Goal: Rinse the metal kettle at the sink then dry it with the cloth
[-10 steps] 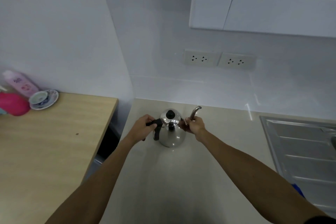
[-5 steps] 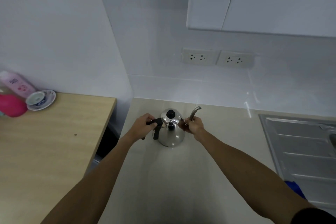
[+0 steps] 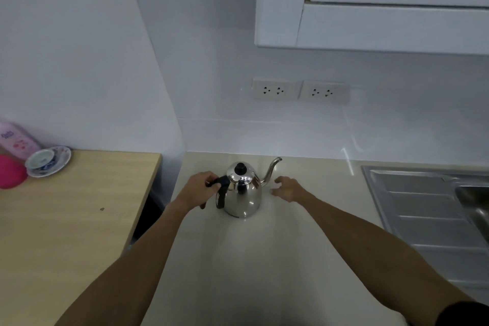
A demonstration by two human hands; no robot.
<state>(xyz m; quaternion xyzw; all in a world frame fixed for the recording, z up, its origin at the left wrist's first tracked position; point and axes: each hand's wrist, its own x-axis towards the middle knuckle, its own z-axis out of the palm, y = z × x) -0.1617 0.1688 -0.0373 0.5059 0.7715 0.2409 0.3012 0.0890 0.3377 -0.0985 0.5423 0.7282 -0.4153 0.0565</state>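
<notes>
- The metal kettle (image 3: pixel 244 200) is seen standing upright on the pale counter (image 3: pixel 264 267), close to the back wall, with its lid on and a black knob (image 3: pixel 240 167) on top.
- Its black handle (image 3: pixel 221 185) is gripped near the top by the left hand (image 3: pixel 199 188), with the fingers curled round it.
- The right hand (image 3: pixel 287 189) is held open just beside the kettle, fingers loosely spread, low by the foot of the thin curved spout (image 3: pixel 272 169). Nothing is held in it, and no contact with the kettle can be made out.
- The spout is pointed right, towards the sink (image 3: pixel 423 209).
- The sink's ribbed steel drainboard is set into the counter well to the right of the kettle. The basin (image 3: pixel 473 201) is cut off by the edge of view.
- On the left, a wooden counter (image 3: pixel 66 233) is loaded at its far corner with a cup (image 3: pixel 42 160) on a saucer (image 3: pixel 60 164), a pink bottle (image 3: pixel 17 140) and a round pink object (image 3: pixel 9 174).
- Two socket plates (image 3: pixel 274 89) are mounted on the wall above the kettle, under a white cabinet (image 3: pixel 383 24).
</notes>
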